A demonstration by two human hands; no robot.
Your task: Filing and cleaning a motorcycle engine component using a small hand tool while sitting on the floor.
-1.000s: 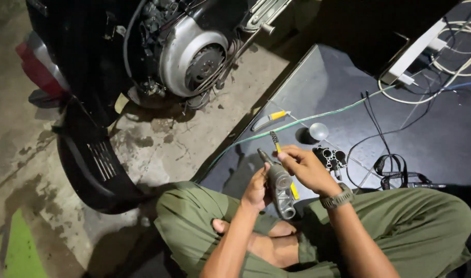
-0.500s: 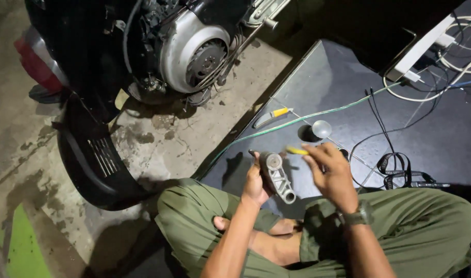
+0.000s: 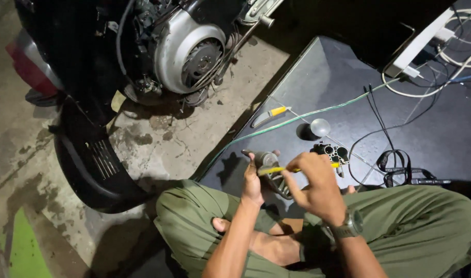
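The right hand [image 3: 318,188] pinches a yellow-handled tool [image 3: 289,169]; its tip is hidden behind the left hand [image 3: 254,183]. The left hand grips a grey metal part [image 3: 270,163], partly covered, above the knees. Beyond, a small ported block [image 3: 332,151] lies on the dark mat [image 3: 348,87]. Farther off, the scooter engine [image 3: 186,51] is cropped.
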